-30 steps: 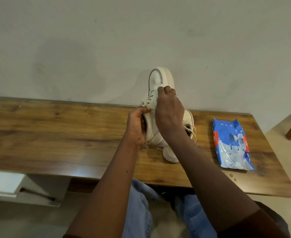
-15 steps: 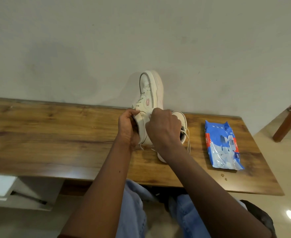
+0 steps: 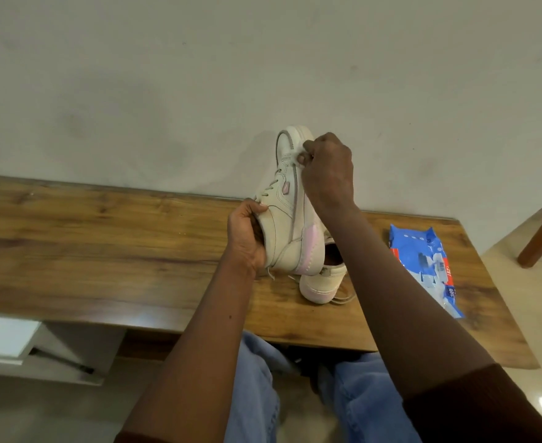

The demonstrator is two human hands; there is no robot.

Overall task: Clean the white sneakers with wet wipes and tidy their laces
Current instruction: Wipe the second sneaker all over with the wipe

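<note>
I'm in the wiping step: my left hand (image 3: 245, 241) grips the raised sneaker (image 3: 287, 225) by its collar above the bench's (image 3: 103, 235) back edge, while my right hand's (image 3: 327, 174) fingers (image 3: 304, 158) pinch what seems a wipe against the sole near the toe, so next I'd rub firmly along that edge.

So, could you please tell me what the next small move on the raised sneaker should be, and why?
Probably slide the right hand down the sole edge toward the heel: it pinches what looks like a wipe near the toe of the sneaker, while the left hand grips the collar, steadying it.
</note>
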